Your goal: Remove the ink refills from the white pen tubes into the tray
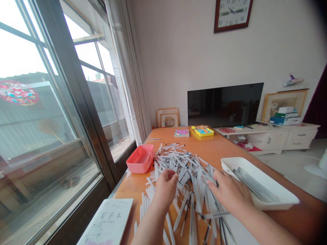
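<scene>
A large heap of translucent pen barrels (196, 180), mixed with thin black refills (187, 204), spreads over the wooden table. My left hand (166, 187) is above the near left side of the heap, thumb and fingers pinched together; whatever they hold is too small to make out. My right hand (231, 190) is at the heap's right side, fingers curled, with the dark end of a pen (217, 184) showing by the thumb. Most of that pen is hidden. Beside this hand, a white tray (283, 200) holds several pens (252, 182) lying side by side.
A pink plastic basket (139, 166) stands left of the heap, near the window. A notebook (109, 217) lies at the near left. Farther back are a pen (155, 139), a colourful booklet (182, 133) and a yellow box (204, 132). A television (224, 105) stands beyond the table.
</scene>
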`<state>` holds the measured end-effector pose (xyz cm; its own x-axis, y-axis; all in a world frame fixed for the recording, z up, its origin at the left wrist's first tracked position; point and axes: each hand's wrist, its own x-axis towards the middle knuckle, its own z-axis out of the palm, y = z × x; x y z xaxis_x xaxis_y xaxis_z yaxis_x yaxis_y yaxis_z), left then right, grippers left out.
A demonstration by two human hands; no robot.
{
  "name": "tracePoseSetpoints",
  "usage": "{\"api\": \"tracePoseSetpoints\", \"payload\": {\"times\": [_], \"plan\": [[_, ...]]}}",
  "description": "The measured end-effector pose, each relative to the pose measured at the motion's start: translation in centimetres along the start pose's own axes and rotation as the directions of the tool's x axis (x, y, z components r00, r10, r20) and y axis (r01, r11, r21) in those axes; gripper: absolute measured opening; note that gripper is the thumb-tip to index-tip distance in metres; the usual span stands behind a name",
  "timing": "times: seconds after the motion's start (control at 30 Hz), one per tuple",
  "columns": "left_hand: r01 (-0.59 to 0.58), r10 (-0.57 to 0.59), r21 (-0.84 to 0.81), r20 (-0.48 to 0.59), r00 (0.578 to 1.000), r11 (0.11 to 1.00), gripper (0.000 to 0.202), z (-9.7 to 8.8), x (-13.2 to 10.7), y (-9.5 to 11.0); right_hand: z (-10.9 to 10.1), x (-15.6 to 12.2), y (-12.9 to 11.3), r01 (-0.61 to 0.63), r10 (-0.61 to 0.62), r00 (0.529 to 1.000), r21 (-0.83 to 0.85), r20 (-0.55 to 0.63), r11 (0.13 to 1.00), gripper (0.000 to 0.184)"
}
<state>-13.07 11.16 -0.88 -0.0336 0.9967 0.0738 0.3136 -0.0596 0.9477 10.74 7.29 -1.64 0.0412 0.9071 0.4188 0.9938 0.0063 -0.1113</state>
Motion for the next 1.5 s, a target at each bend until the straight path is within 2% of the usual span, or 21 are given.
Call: {"api": "tracePoseSetpoints", "payload": {"times": [0.07, 0.13, 0.23, 0.33, 0.43, 0.53, 0.63, 0.7, 0.77, 0.87, 0.97, 1.07, 1.13, 1.23, 1.5], "plan": [[-0.006, 0.005, 0.075, 0.018, 1.000, 0.997, 0.019, -0.4, 0.1, -0.1, -0.1, -0.5, -0.6, 0.129, -0.125, 0.991, 0.111, -0.039, 0.985, 0.013], [-0.023, 0.014, 0.154, 0.064, 0.998, 0.988, 0.015, -0.9, -0.1, -0.1, -0.5, -1.0, -1.6, 0.253, -0.249, 0.967, 0.216, -0.044, 0.943, 0.019], [-0.069, 0.027, 0.255, 0.165, 0.986, 0.965, 0.009, -1.4, -1.0, 0.3, -1.6, -1.8, -3.3, 0.328, -0.350, 0.937, 0.331, 0.007, 0.885, 0.026], [-0.132, 0.007, 0.427, 0.282, 0.959, 0.895, 0.007, -1.5, -2.1, 0.8, -2.6, -2.2, -4.5, 0.307, -0.363, 0.929, 0.402, 0.069, 0.863, 0.026], [-0.169, -0.023, 0.538, 0.331, 0.943, 0.826, 0.005, -1.2, -2.8, 1.1, -3.0, -2.3, -4.6, 0.265, -0.345, 0.931, 0.423, 0.123, 0.867, 0.026], [-0.162, 0.006, 0.507, 0.295, 0.956, 0.847, 0.006, -0.8, -3.0, 0.9, -2.7, -2.1, -4.1, 0.218, -0.306, 0.944, 0.459, 0.124, 0.861, 0.028], [-0.153, 0.054, 0.412, 0.241, 0.969, 0.899, 0.011, -0.6, -2.9, 0.6, -1.9, -1.7, -3.4, 0.168, -0.261, 0.962, 0.585, 0.078, 0.793, 0.030], [-0.131, 0.050, 0.379, 0.217, 0.975, 0.916, 0.011, -0.7, -2.7, 0.6, -1.4, -1.4, -2.9, 0.078, -0.185, 0.980, 0.719, 0.072, 0.691, 0.032], [-0.112, 0.027, 0.389, 0.217, 0.976, 0.914, 0.008, -0.9, -2.4, 0.8, -1.0, -1.0, -2.4, -0.053, -0.077, 0.991, 0.838, 0.113, 0.543, 0.036], [-0.100, 0.010, 0.327, 0.266, 0.964, 0.940, 0.004, -1.2, -2.0, 1.4, -1.1, -0.5, -1.8, -0.210, 0.065, 0.978, 0.914, 0.200, 0.347, 0.042], [-0.027, 0.009, 0.049, 0.350, 0.937, 0.998, 0.008, -1.3, -2.1, 2.0, -1.8, -0.3, -1.4, -0.260, 0.135, 0.961, 0.956, 0.242, 0.134, 0.040], [0.090, 0.029, -0.251, 0.434, 0.900, 0.964, 0.022, -1.2, -2.6, 2.8, -2.6, -0.2, -1.3, -0.273, 0.117, 0.952, 0.956, 0.284, -0.102, 0.034], [0.157, 0.025, -0.334, 0.480, 0.877, 0.929, 0.030, -1.1, -2.9, 3.3, -3.0, -0.2, -1.4, -0.281, 0.122, 0.945, 0.945, 0.303, -0.168, 0.032], [0.210, 0.002, -0.353, 0.516, 0.857, 0.912, 0.030, -0.9, -3.2, 3.9, -3.3, -0.2, -1.3, -0.269, 0.157, 0.943, 0.951, 0.292, -0.155, 0.030], [0.212, 0.010, -0.329, 0.561, 0.828, 0.920, 0.026, -0.5, -3.6, 4.2, -3.1, -0.4, -1.1, -0.240, 0.142, 0.962, 0.970, 0.233, 0.034, 0.034]]}}
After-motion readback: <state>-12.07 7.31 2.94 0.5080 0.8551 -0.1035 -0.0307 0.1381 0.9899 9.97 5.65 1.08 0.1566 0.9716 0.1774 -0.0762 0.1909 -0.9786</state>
